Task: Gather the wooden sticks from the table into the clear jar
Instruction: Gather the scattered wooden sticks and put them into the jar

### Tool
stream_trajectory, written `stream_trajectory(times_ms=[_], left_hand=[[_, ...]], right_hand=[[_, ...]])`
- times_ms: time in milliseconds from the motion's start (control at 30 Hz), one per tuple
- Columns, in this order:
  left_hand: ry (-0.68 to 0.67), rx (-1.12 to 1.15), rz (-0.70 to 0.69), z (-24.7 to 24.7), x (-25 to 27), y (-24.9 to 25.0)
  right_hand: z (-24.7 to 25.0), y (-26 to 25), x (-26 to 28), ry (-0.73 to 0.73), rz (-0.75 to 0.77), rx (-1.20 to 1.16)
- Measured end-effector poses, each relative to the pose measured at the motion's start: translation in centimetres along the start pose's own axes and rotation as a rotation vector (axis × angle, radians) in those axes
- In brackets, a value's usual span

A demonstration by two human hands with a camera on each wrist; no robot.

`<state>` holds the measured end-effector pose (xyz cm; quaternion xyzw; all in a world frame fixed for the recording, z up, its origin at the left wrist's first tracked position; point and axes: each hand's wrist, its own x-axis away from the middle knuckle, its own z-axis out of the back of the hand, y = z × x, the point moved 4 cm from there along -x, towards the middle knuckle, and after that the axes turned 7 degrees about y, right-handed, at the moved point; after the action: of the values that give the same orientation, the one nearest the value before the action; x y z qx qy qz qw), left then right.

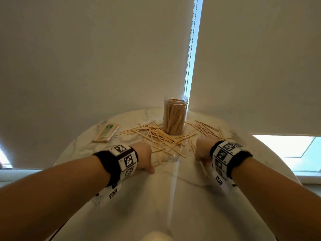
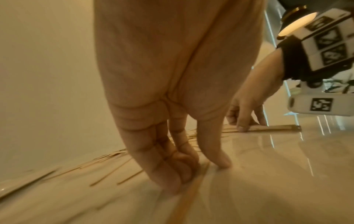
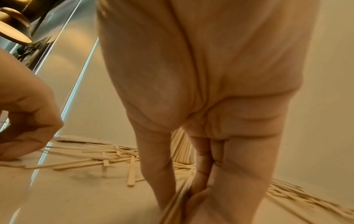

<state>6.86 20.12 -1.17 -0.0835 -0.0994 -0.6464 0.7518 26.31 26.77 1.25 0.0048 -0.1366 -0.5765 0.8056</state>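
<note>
A clear jar [image 1: 175, 117], packed with upright wooden sticks, stands at the back of the round marble table [image 1: 173, 197]. Loose wooden sticks [image 1: 161, 136] lie scattered around and in front of it. My left hand [image 1: 145, 158] is down on the table at the pile's near left edge. In the left wrist view, the left hand [image 2: 201, 169] has bunched fingertips [image 2: 176, 177] and a thumb flanking one flat stick [image 2: 191, 191]. My right hand [image 1: 202, 153] holds a small bundle of sticks [image 1: 204, 168] against the table. That bundle [image 3: 174, 204] is pinched between thumb and fingers.
A wrapped packet of sticks [image 1: 106, 132] lies at the table's back left. More sticks [image 1: 206, 127] spread right of the jar. Roller blinds and a bead chain [image 1: 190, 49] hang just behind the table. The table's near half is bare marble.
</note>
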Motion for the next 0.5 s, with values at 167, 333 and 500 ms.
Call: stream_trajectory(times_ms=[167, 333, 500], left_hand=[[0.12, -0.047, -0.063, -0.6, 1.7, 2.0], [0.107, -0.068, -0.02, -0.5, 2.3, 1.7], [0.275, -0.141, 0.05, 2.4, 1.1, 0.5]], right_hand=[[-0.7, -0.4, 2.4, 0.007, -0.021, 0.093], [-2.4, 0.0, 3.6, 0.01, -0.067, -0.002], [-3.3, 0.3, 4.2, 0.082, -0.079, -0.103]])
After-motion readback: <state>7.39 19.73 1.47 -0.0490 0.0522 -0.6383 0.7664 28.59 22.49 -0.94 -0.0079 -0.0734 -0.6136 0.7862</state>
